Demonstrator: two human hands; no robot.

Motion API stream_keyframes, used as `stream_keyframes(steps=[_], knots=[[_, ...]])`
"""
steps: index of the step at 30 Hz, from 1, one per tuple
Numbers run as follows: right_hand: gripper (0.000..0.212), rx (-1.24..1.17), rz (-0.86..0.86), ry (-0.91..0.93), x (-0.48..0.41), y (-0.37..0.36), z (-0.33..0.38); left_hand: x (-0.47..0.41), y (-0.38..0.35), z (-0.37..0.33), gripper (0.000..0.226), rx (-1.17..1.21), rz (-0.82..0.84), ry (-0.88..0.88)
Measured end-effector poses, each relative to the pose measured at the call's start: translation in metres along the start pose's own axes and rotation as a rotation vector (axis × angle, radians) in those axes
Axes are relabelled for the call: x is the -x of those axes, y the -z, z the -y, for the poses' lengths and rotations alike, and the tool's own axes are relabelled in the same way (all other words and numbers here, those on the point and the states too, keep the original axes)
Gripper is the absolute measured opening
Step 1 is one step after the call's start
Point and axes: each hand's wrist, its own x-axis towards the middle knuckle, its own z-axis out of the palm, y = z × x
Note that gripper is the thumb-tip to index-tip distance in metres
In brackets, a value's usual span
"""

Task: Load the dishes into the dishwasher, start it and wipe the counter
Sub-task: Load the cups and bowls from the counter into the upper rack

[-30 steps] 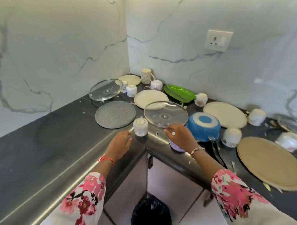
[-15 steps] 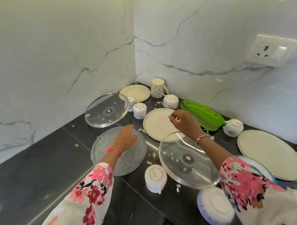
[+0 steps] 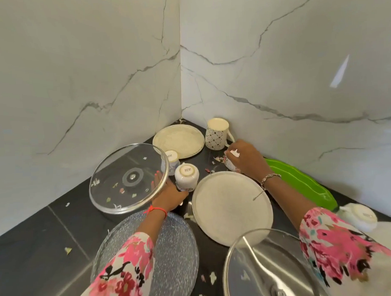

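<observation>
- Dishes, unloaded, stand spread over the black stone counter (image 3: 44,232) in the corner formed by two white marble walls (image 3: 76,74); small scraps of litter lie among them.
- Left hand (image 3: 168,194): reaches to the right rim of the tilted clear glass lid with a metal rim (image 3: 124,172), left of centre. Its fingertips (image 3: 156,174) show through the glass, slightly apart. Whether they clamp the rim cannot be told.
- Right hand (image 3: 246,160): fingers curled together, clamped over the small white floral bowl (image 3: 229,165), which is upside down, far and right of centre.
- Patterned cream mug (image 3: 216,135): inverted, far, against the right wall, just beside the right hand.
- Small cream round plate (image 3: 178,139): far, in the corner, left of the mug.
- White inverted cup with a printed base (image 3: 186,175): between the lid and the large cream round plate (image 3: 232,208), just beside the left hand.
- Second small white cup (image 3: 171,157): inverted, partly behind the lid's rim.
- Green oblong plastic dish (image 3: 302,186): along the right wall, right of the large plate.
- Textured clear glass plate (image 3: 171,248): near, under the left forearm.
- Second glass lid (image 3: 261,274): near right, overlapping the large plate's near edge.
</observation>
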Motion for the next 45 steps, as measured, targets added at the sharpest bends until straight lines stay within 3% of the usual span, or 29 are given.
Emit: stream_keyframes(steps=[4,15,21,33,39,45], knots=[[0.036,0.020,0.076,-0.032,-0.046,-0.013,-0.013,0.005,-0.005,-0.007,0.124,-0.079,-0.020,-0.001],[0.085,0.054,0.252,-0.108,-0.145,-0.050,-0.022,0.000,-0.001,-0.003,0.125,-0.065,0.073,0.002],[0.084,0.056,0.232,-0.142,-0.154,-0.057,-0.019,0.001,-0.002,-0.003,0.117,-0.085,0.083,0.019],[0.080,-0.111,-0.079,0.036,-0.074,0.003,0.024,0.008,0.004,-0.011,0.114,-0.080,0.113,0.015],[0.082,-0.102,-0.090,0.001,0.003,0.046,0.051,0.031,0.012,-0.019,0.102,-0.034,0.135,0.069],[0.082,-0.007,-0.040,-0.069,0.101,0.066,0.071,0.105,0.020,-0.041,0.077,-0.128,0.116,0.049]])
